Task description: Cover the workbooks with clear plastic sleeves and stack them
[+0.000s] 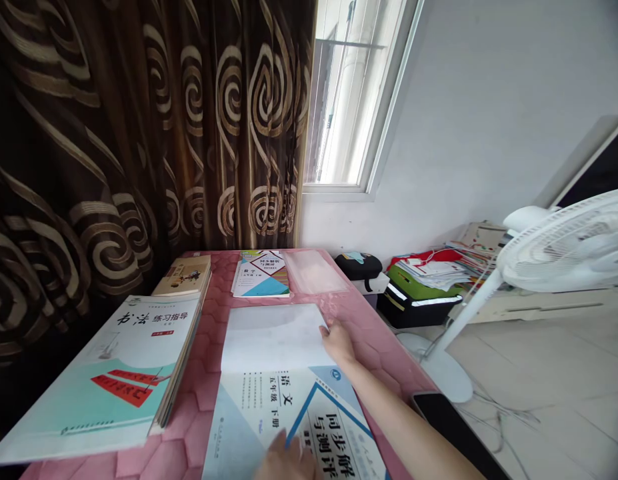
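A blue-and-white workbook (pixel 249 420) with large Chinese print lies sideways in front of me, and a blank white sheet (pixel 273 337) adjoins it on the far side. My right hand (pixel 337 341) grips the right edge of that sheet, thumb on top. Whether the sheet belongs to the workbook, I cannot tell. Low in the view, my left hand (pixel 287 460) rests its fingers on the printed cover, slightly blurred and cut off by the frame. Its fingers look apart, with nothing seen in them.
A book stack (pixel 103 373) stands at left, with a tan book (pixel 183 275) behind it. Farther back lie smaller workbooks (pixel 261 275) and a translucent plastic sheet (pixel 316 272) on the pink quilted cover (pixel 209 373). A white fan (pixel 453 313) and a paper-filled box (pixel 413 303) stand right.
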`<action>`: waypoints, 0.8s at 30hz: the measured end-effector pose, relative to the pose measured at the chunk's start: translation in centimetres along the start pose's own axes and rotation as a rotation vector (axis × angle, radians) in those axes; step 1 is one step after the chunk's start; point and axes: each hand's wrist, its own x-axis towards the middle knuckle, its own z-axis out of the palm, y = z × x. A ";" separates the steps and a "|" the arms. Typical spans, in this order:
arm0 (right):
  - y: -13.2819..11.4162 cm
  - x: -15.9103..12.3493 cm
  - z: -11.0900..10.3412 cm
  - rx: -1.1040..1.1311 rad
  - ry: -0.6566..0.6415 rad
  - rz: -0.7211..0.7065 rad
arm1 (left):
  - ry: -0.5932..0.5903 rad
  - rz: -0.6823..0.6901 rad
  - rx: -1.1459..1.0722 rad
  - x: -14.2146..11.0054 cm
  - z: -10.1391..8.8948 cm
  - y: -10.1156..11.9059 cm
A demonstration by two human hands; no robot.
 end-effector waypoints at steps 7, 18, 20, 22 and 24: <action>-0.9 0.2 0.0 -0.081 -0.021 -0.011 | -0.057 -0.449 -0.053 7.1 -5.0 -9.9; -4.7 -0.1 -0.9 -0.375 0.030 -0.362 | -0.062 -0.627 -0.124 7.7 -0.3 -14.2; -6.6 -0.3 0.1 -0.335 -0.053 -0.464 | -0.039 -0.636 -0.108 7.6 0.0 -14.3; -8.1 -0.6 1.9 -0.309 -0.161 -0.454 | -0.010 -0.639 -0.088 7.6 0.1 -14.2; -8.5 -0.9 3.8 -0.313 -0.221 -0.415 | 0.024 -0.650 -0.057 7.7 0.1 -14.0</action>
